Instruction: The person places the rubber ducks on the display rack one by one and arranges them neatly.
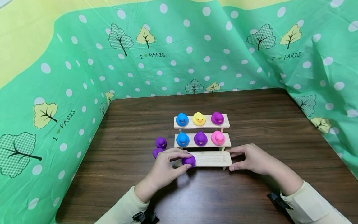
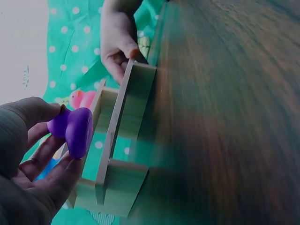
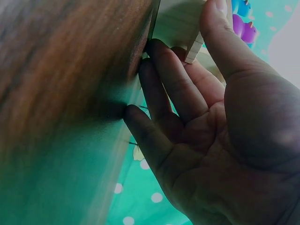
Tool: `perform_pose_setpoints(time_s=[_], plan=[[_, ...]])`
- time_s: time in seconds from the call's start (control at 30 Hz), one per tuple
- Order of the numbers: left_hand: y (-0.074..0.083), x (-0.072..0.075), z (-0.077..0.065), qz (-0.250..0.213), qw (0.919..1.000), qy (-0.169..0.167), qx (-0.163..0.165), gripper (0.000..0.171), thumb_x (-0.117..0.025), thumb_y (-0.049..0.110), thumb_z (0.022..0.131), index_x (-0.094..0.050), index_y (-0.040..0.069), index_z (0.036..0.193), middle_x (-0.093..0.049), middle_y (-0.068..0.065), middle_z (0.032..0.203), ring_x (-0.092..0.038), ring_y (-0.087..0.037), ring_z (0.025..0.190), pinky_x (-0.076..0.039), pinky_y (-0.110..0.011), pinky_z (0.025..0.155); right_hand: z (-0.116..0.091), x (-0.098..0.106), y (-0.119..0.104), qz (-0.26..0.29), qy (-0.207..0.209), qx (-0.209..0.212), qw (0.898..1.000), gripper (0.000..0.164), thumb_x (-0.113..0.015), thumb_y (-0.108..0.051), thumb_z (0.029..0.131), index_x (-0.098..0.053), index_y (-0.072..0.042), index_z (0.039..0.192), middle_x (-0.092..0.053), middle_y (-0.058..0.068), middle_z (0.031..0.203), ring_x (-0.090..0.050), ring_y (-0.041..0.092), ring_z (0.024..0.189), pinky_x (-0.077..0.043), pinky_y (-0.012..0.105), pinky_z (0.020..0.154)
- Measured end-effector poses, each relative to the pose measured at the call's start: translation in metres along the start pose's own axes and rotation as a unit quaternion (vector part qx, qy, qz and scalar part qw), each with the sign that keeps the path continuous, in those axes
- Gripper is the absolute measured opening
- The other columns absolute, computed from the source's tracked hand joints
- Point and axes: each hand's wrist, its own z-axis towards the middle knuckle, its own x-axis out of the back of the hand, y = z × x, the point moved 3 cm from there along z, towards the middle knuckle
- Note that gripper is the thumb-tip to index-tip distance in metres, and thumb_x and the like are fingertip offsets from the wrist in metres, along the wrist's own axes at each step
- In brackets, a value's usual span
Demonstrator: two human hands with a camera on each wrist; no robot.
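My left hand (image 1: 167, 163) pinches a purple rubber duck (image 1: 188, 160) between thumb and fingers, over the left end of the lowest step. In the left wrist view the duck (image 2: 79, 126) is tilted, its flat base facing the stand. The three-step wooden stand (image 1: 212, 159) bears a blue, a yellow and a purple duck (image 1: 217, 118) on its top step. On its middle step are a blue duck (image 1: 182, 139), a purple one and a pink one (image 1: 218, 137). My right hand (image 1: 253, 158) grips the right end of the lowest step, thumb at the front and fingers behind.
Two more purple ducks (image 1: 161, 142) are left of the stand, the nearer one partly hidden by my left hand. Dark wood-grain table (image 1: 134, 124) lies under everything. A green dotted cloth (image 1: 173, 71) rises along the table's back and sides.
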Motion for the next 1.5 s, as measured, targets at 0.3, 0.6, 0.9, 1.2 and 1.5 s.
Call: perform_pose_setpoints(time_s=[0.3,0.6,0.9,1.2,1.5], plan=[[0.008,-0.019,0.013,0.003,0.9997,-0.019,-0.014,0.027,-0.087,0.009,0.085,-0.081,0.011,0.111,-0.076,0.007,0.11,-0.068,-0.008,0.109,-0.055,-0.028,0.098,0.0,0.0,0.0,0.001,0.0,-0.001,1.0,0.071,-0.09,-0.046,0.08,-0.069,-0.008,0.137,-0.078,-0.007,0.11,-0.069,0.024,0.119,-0.051,0.057,0.104],[0.011,-0.035,0.022,0.008,0.9992,-0.033,-0.022,0.027,-0.086,0.011,0.086,-0.081,0.011,0.113,-0.076,0.005,0.11,-0.067,-0.006,0.11,-0.054,-0.025,0.098,-0.001,-0.001,0.0,-0.001,0.008,0.014,1.0,0.07,-0.091,-0.044,0.08,-0.07,-0.01,0.137,-0.078,-0.008,0.111,-0.07,0.019,0.116,-0.052,0.049,0.103],[0.016,-0.05,0.031,0.01,0.9985,-0.047,-0.027,0.028,-0.088,0.013,0.086,-0.08,0.011,0.113,-0.077,0.001,0.113,-0.068,-0.006,0.112,-0.052,-0.024,0.101,0.0,-0.001,0.001,-0.002,0.003,0.013,1.0,0.071,-0.09,-0.047,0.081,-0.069,-0.009,0.137,-0.078,-0.009,0.111,-0.068,0.022,0.119,-0.053,0.053,0.103],[0.019,-0.065,0.039,0.008,0.9978,-0.065,-0.001,0.027,-0.088,0.014,0.087,-0.08,0.013,0.113,-0.077,0.005,0.11,-0.067,0.0,0.107,-0.052,-0.019,0.098,-0.001,0.0,0.002,-0.011,0.003,0.017,1.0,0.068,-0.089,-0.049,0.081,-0.071,-0.013,0.136,-0.077,-0.013,0.11,-0.066,0.02,0.12,-0.053,0.048,0.101],[0.021,-0.079,0.046,0.047,0.9967,-0.064,-0.011,0.026,-0.086,0.017,0.088,-0.08,0.016,0.114,-0.075,0.011,0.11,-0.064,0.006,0.108,-0.05,-0.013,0.096,-0.003,0.0,0.0,-0.005,0.006,0.032,0.999,0.064,-0.088,-0.05,0.081,-0.072,-0.017,0.134,-0.077,-0.015,0.111,-0.067,0.014,0.117,-0.056,0.042,0.098]])
